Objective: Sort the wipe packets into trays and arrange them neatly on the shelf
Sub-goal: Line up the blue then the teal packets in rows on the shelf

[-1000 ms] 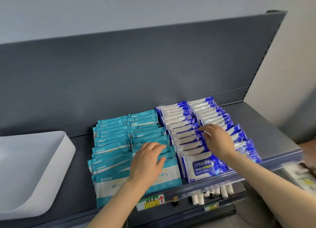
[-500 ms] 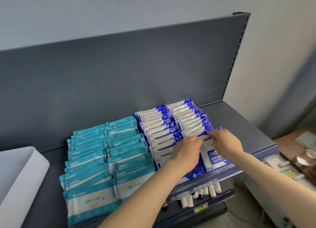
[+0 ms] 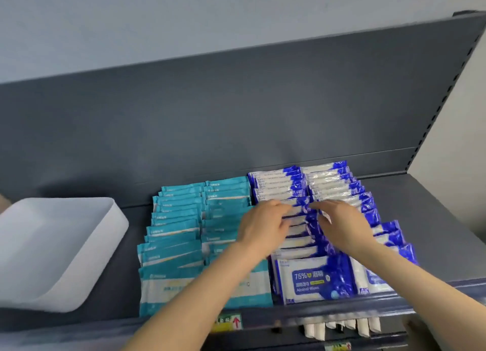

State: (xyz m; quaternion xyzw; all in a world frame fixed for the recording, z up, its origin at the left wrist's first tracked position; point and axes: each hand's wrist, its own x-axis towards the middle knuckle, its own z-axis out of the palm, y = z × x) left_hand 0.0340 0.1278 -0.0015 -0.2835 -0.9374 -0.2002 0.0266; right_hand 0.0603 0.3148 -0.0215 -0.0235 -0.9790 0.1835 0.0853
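The left hand (image 3: 263, 228) and right hand (image 3: 345, 228) lay their fingers on the top edges of the blue wipe packets (image 3: 278, 183), right of the teal packets (image 3: 178, 219) on the shelf (image 3: 431, 203), probably squaring the rows (blur hides any pinch).

Tray (image 3: 101, 258) sits left of packets (image 3: 178, 235) on the shelf (image 3: 434, 214).
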